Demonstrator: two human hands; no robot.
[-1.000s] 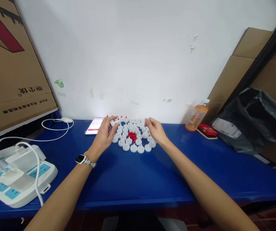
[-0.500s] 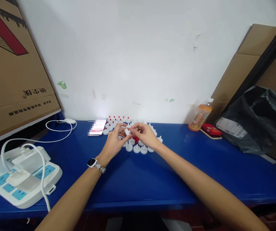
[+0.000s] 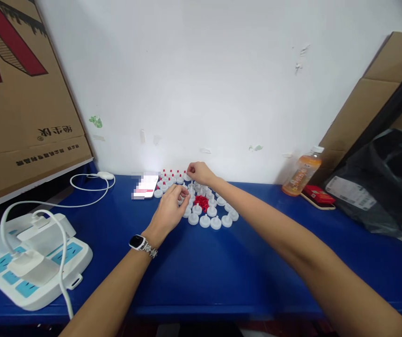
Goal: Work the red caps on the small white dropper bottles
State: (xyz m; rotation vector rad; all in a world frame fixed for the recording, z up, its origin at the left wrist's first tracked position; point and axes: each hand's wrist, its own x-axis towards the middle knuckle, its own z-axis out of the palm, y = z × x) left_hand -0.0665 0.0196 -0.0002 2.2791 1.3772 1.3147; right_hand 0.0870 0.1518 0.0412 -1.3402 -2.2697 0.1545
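Note:
My right hand point(image 3: 201, 173) reaches to the back of the blue table, its thumb and fingers pinched at a white nozzle cap point(image 3: 186, 177) at the end of the red-tipped rows. Beside it to the left stand several white nozzle caps with small red tips point(image 3: 171, 179). Closer to me, my left hand point(image 3: 171, 206) hovers with curled fingers by the plain white nozzle caps; whatever lies between its fingers is hidden. Those plain white caps point(image 3: 205, 221) stand around a heap of small red tips point(image 3: 201, 202).
A lit phone point(image 3: 146, 185) lies left of the caps. Nearer on the left is a white power strip point(image 3: 81, 255) with cables. To the right stand an orange drink bottle point(image 3: 301, 174), a red box point(image 3: 318, 194) on another phone, and a black plastic bag point(image 3: 379, 178). Cardboard boxes flank both sides.
My hands were together over the caps with a white piece between them. The right hand has moved to the back rows, while the left stays near the front caps. The view has shifted slightly.

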